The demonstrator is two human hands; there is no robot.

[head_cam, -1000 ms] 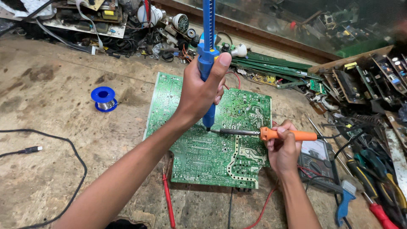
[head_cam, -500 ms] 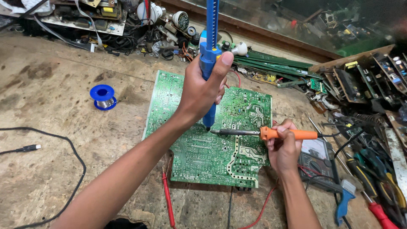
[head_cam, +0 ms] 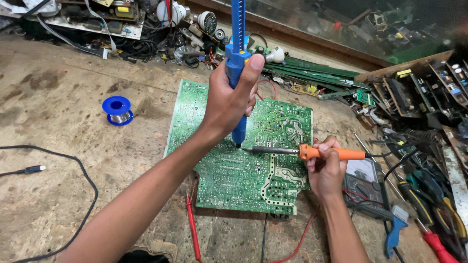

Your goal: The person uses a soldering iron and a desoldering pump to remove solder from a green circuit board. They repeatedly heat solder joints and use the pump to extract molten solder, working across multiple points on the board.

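A large green circuit board (head_cam: 234,170) lies solder side up on the worn workbench. My left hand (head_cam: 229,104) grips a blue desoldering pump (head_cam: 237,53) upright, its tip down on the board near the middle. My right hand (head_cam: 326,165) holds an orange-handled soldering iron (head_cam: 326,153) level, its metal tip pointing left and meeting the board right beside the pump's tip.
A blue spool of solder wire (head_cam: 117,110) sits left of the board. A red probe (head_cam: 191,226) and red lead lie at the board's near edge, a black cable (head_cam: 58,160) at left. A multimeter (head_cam: 363,190), screwdrivers (head_cam: 434,238) and tools crowd the right; parts and boards (head_cam: 312,78) line the back.
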